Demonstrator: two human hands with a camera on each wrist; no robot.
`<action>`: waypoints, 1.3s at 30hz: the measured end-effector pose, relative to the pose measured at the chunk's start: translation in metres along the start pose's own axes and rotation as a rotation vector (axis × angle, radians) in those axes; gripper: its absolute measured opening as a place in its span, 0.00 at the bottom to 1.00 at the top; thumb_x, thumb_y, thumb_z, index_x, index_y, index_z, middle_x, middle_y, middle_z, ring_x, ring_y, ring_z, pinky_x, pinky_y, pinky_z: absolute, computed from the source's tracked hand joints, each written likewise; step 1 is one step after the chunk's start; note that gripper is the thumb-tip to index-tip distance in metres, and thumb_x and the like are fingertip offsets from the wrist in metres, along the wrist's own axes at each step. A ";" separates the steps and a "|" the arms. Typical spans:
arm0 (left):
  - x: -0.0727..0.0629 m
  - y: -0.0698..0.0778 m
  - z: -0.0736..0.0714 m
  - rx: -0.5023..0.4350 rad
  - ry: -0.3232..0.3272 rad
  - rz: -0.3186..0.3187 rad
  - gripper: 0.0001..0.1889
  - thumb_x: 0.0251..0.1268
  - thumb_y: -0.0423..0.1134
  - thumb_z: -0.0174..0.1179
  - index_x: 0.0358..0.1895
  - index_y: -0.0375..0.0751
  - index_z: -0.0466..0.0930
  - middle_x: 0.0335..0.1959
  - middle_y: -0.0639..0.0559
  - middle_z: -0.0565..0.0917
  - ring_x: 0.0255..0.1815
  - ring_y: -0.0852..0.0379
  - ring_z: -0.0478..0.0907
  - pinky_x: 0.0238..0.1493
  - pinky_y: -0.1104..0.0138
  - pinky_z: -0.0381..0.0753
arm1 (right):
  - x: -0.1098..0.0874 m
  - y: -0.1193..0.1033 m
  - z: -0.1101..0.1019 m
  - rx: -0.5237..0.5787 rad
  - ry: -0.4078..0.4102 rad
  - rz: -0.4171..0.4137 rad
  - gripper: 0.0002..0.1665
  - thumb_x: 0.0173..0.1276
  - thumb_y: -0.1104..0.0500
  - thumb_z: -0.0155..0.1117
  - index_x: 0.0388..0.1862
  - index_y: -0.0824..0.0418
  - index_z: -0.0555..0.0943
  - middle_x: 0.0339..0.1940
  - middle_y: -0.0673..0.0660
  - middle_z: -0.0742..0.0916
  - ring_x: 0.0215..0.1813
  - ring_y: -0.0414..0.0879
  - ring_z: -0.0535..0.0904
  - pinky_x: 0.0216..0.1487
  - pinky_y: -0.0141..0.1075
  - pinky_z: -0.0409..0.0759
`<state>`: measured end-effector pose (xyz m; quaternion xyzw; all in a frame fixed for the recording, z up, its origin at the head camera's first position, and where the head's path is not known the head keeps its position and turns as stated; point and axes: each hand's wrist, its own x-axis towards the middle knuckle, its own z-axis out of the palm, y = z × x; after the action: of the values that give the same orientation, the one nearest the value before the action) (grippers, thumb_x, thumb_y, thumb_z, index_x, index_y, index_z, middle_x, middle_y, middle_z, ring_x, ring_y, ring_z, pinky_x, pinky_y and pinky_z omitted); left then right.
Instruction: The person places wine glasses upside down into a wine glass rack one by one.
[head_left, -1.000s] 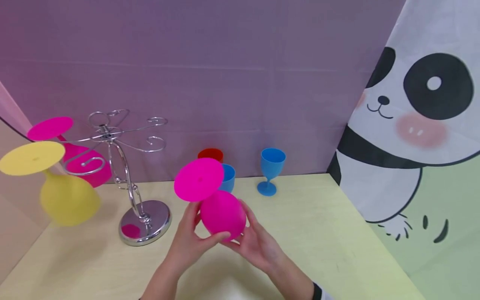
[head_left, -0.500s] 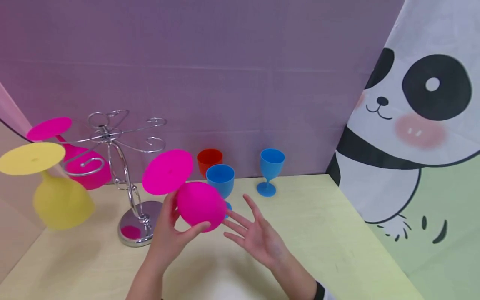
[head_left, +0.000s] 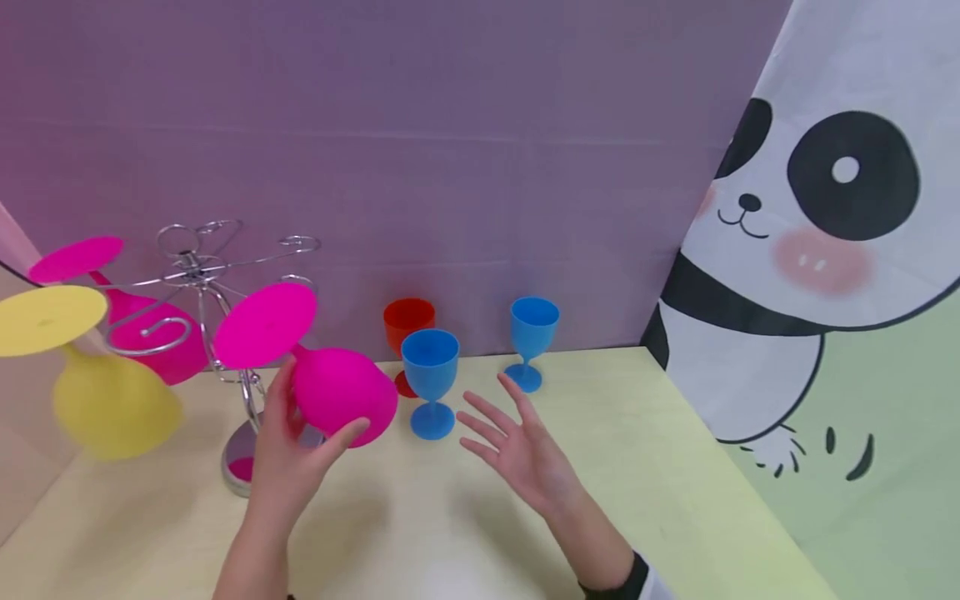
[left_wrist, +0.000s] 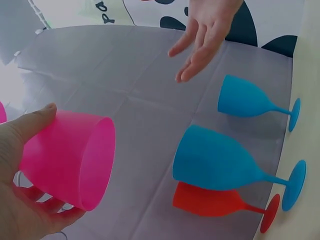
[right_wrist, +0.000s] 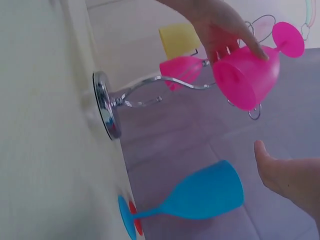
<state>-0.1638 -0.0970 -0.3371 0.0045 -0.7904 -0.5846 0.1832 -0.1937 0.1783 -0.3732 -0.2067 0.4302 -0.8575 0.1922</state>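
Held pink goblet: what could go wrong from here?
Slip: only the left hand grips the pink goblet, tilted and foot up, so it might drop.
Knock: its foot overlaps the chrome rack in the head view and might bump it.
Tip: the right hand is near the front blue goblet, so a careless sweep could topple it.

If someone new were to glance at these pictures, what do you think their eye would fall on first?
Most likely the bright pink goblet, held tilted with its foot up in the left hand, left of centre in the head view. The large printed panda at the right would probably compete with it. Next might come the yellow goblet, upside down at the far left beside the metal rack.
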 end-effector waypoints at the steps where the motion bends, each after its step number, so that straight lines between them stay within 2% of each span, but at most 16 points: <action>1: 0.001 0.000 -0.001 0.015 0.003 -0.009 0.52 0.55 0.36 0.71 0.78 0.52 0.43 0.74 0.47 0.58 0.72 0.43 0.58 0.54 0.68 0.78 | 0.001 -0.003 0.000 -0.029 0.015 -0.009 0.34 0.79 0.43 0.32 0.79 0.45 0.38 0.79 0.67 0.52 0.74 0.56 0.64 0.70 0.45 0.69; 5: 0.004 -0.001 -0.006 0.061 0.014 -0.028 0.54 0.55 0.39 0.71 0.78 0.52 0.41 0.74 0.44 0.56 0.72 0.40 0.56 0.60 0.44 0.73 | 0.013 -0.016 -0.009 -0.162 0.083 -0.071 0.34 0.78 0.45 0.41 0.77 0.47 0.45 0.77 0.69 0.54 0.73 0.57 0.65 0.69 0.43 0.71; 8: 0.007 -0.002 -0.010 0.080 0.028 -0.037 0.55 0.54 0.40 0.72 0.78 0.53 0.40 0.74 0.44 0.56 0.72 0.39 0.56 0.60 0.42 0.73 | 0.026 -0.031 -0.021 -0.357 0.116 -0.153 0.35 0.77 0.53 0.49 0.76 0.52 0.48 0.76 0.69 0.58 0.73 0.59 0.63 0.69 0.43 0.70; 10: 0.009 -0.002 -0.012 0.083 0.040 -0.039 0.55 0.53 0.40 0.72 0.78 0.53 0.41 0.74 0.44 0.56 0.72 0.39 0.56 0.59 0.41 0.73 | 0.036 -0.041 -0.029 -0.562 0.129 -0.216 0.38 0.74 0.59 0.54 0.76 0.56 0.48 0.75 0.68 0.60 0.75 0.61 0.59 0.71 0.47 0.67; 12: 0.010 -0.002 -0.013 0.089 0.051 -0.039 0.55 0.53 0.41 0.73 0.78 0.54 0.41 0.74 0.44 0.57 0.72 0.40 0.57 0.59 0.40 0.73 | 0.043 -0.052 -0.035 -0.839 0.152 -0.274 0.43 0.71 0.62 0.59 0.76 0.58 0.48 0.76 0.64 0.60 0.76 0.59 0.55 0.74 0.51 0.62; 16: 0.012 0.001 -0.015 0.116 0.070 -0.056 0.55 0.53 0.42 0.73 0.78 0.56 0.42 0.74 0.45 0.57 0.72 0.41 0.57 0.58 0.40 0.74 | 0.058 -0.071 -0.042 -1.353 0.236 -0.326 0.49 0.63 0.57 0.69 0.76 0.56 0.52 0.77 0.61 0.57 0.78 0.58 0.49 0.73 0.62 0.57; 19: 0.014 0.003 -0.016 0.145 0.078 -0.096 0.55 0.53 0.43 0.72 0.78 0.58 0.40 0.75 0.45 0.55 0.73 0.39 0.55 0.56 0.40 0.75 | 0.070 -0.084 -0.047 -1.617 0.274 -0.319 0.52 0.60 0.53 0.72 0.76 0.55 0.52 0.77 0.65 0.54 0.77 0.63 0.47 0.70 0.66 0.58; 21: 0.015 0.005 -0.017 0.158 0.082 -0.114 0.55 0.54 0.43 0.72 0.78 0.60 0.39 0.76 0.46 0.54 0.74 0.39 0.55 0.56 0.40 0.75 | 0.080 -0.092 -0.052 -1.736 0.288 -0.270 0.52 0.60 0.51 0.72 0.75 0.56 0.52 0.77 0.69 0.51 0.77 0.67 0.46 0.68 0.67 0.59; 24: 0.018 0.006 -0.018 0.142 0.080 -0.113 0.55 0.55 0.43 0.71 0.78 0.59 0.38 0.76 0.47 0.53 0.74 0.40 0.53 0.58 0.39 0.73 | 0.096 -0.103 -0.064 -1.843 0.313 -0.140 0.54 0.60 0.50 0.72 0.76 0.54 0.50 0.77 0.71 0.48 0.76 0.69 0.45 0.68 0.67 0.59; 27: 0.019 0.006 -0.019 0.116 0.082 -0.108 0.55 0.55 0.44 0.71 0.78 0.59 0.38 0.77 0.47 0.53 0.75 0.41 0.52 0.60 0.39 0.72 | 0.108 -0.112 -0.077 -1.896 0.330 0.016 0.54 0.61 0.49 0.72 0.77 0.52 0.49 0.78 0.70 0.45 0.77 0.69 0.44 0.68 0.66 0.61; 30: 0.019 0.006 -0.020 0.100 0.085 -0.127 0.55 0.55 0.45 0.71 0.78 0.58 0.38 0.77 0.47 0.52 0.75 0.42 0.51 0.60 0.39 0.72 | 0.116 -0.116 -0.089 -1.944 0.316 0.136 0.56 0.60 0.49 0.72 0.78 0.51 0.48 0.78 0.70 0.44 0.77 0.69 0.44 0.68 0.66 0.61; 35: 0.020 0.005 -0.023 0.084 0.095 -0.157 0.54 0.55 0.45 0.71 0.78 0.59 0.39 0.77 0.49 0.53 0.75 0.43 0.52 0.60 0.40 0.72 | 0.124 -0.115 -0.101 -2.004 0.225 0.258 0.56 0.60 0.48 0.72 0.78 0.49 0.48 0.78 0.71 0.45 0.77 0.71 0.43 0.68 0.66 0.60; 39: 0.022 0.005 -0.025 0.079 0.102 -0.153 0.54 0.56 0.47 0.70 0.78 0.61 0.38 0.77 0.50 0.53 0.75 0.43 0.52 0.60 0.41 0.73 | 0.131 -0.111 -0.105 -1.998 0.168 0.326 0.56 0.61 0.49 0.71 0.79 0.47 0.47 0.78 0.71 0.44 0.77 0.71 0.41 0.67 0.68 0.60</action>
<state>-0.1756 -0.1233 -0.3203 0.1018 -0.7997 -0.5644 0.1777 -0.3754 0.2424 -0.3143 -0.1506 0.9852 -0.0806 0.0152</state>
